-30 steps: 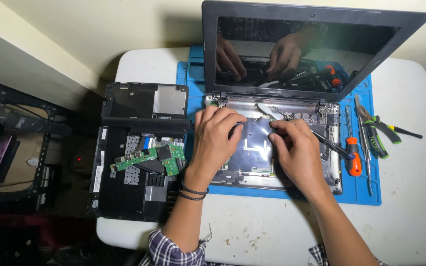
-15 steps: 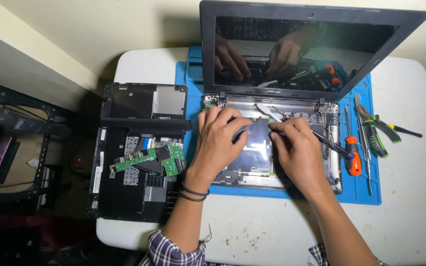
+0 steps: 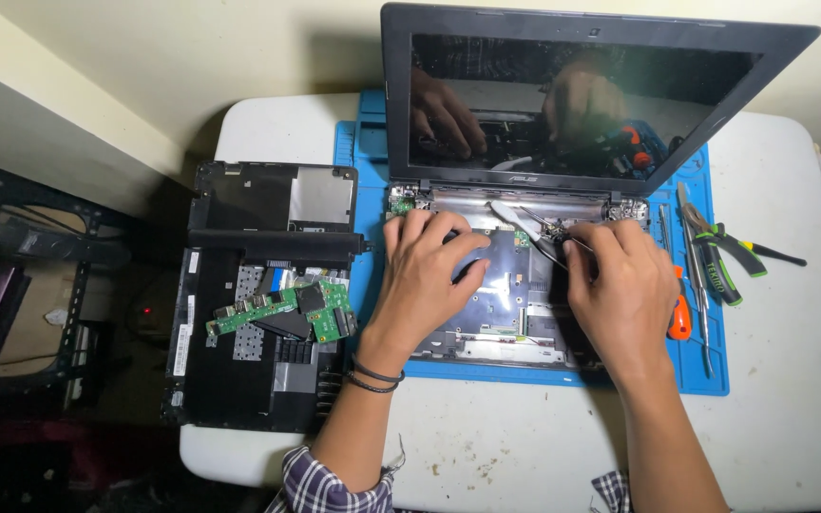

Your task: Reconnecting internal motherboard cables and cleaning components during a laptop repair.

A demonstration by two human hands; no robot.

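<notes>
An opened laptop base [image 3: 496, 328] lies on a blue work mat [image 3: 700, 375], its dark screen [image 3: 572, 95] standing upright behind it. My left hand [image 3: 425, 275] rests on the bare chassis, fingers curled, with the tips near the left hinge and nothing in it. My right hand [image 3: 624, 285] is on the right side of the chassis. Its fingertips pinch a thin black wire [image 3: 548, 252] beside a small green board below the right hinge. A white strip [image 3: 515, 214] lies along the hinge line between my hands.
To the left lies a black bottom cover [image 3: 249, 375] with a green circuit board [image 3: 282, 312] on it. Green-handled pliers [image 3: 724, 261], an orange screwdriver [image 3: 680, 323] and a slim metal tool [image 3: 702, 318] lie on the mat's right side. The white table [image 3: 525, 446] drops off at left.
My right hand's fingertips have crept slightly toward the right hinge. My left hand has barely moved.
</notes>
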